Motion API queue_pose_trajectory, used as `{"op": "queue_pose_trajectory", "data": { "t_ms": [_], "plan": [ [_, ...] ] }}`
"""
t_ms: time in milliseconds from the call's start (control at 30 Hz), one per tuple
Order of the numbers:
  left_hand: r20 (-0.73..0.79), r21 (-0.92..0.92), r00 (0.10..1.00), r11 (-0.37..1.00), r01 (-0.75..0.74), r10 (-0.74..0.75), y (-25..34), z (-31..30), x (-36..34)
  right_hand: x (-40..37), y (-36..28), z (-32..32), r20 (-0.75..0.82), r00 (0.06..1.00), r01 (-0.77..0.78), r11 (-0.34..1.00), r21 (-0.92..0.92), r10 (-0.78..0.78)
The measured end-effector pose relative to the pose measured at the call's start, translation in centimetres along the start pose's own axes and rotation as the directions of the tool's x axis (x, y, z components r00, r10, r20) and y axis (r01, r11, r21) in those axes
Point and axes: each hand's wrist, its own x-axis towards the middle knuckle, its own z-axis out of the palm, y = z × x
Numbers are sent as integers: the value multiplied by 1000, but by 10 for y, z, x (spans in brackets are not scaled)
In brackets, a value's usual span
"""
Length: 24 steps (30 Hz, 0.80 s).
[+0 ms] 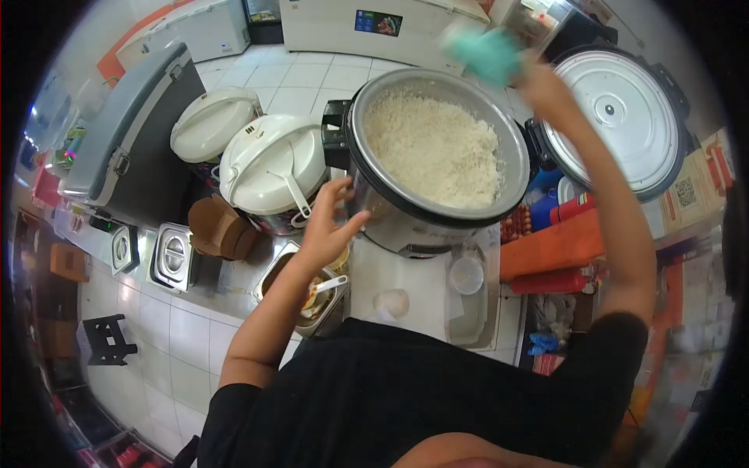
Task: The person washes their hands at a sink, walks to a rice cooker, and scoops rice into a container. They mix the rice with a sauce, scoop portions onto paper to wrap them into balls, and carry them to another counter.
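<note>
A large rice cooker (511,183) stands uncovered in front of me, its metal pot filled with white rice (433,148). Beside its left wall is my left hand (329,234), fingers spread and holding nothing. My right hand (542,87) is raised past the pot's far right rim, gripping a teal cloth (484,56) that is smeared by motion. At the right, the cooker's round lid (608,109) is swung back. Below my left hand, a metal pan (334,303) contains food and a white-handled utensil.
Two white-lidded food warmers (261,183) stand left of the cooker, a white ladle (292,187) lying on the nearer lid. Further left are a grey cooler box (129,132), a brown carton (218,226) and lidded steel pans (173,256). A clear container (468,312) sits at the counter's front right.
</note>
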Motion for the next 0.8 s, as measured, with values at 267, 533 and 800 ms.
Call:
{"op": "queue_pose_trajectory", "data": {
  "t_ms": [267,533,800],
  "plan": [
    [16,88,985,981,-170,170,-6,30,5,38,-18,195,280,958,54,998,19,-57],
    [64,-103,985,982,-156,163,-13,34,6,4,-67,181,742,670,-70,996,52,9],
    [25,-72,986,984,-161,163,-15,40,4,-33,-77,147,931,349,-222,956,193,-107]
  ]
}}
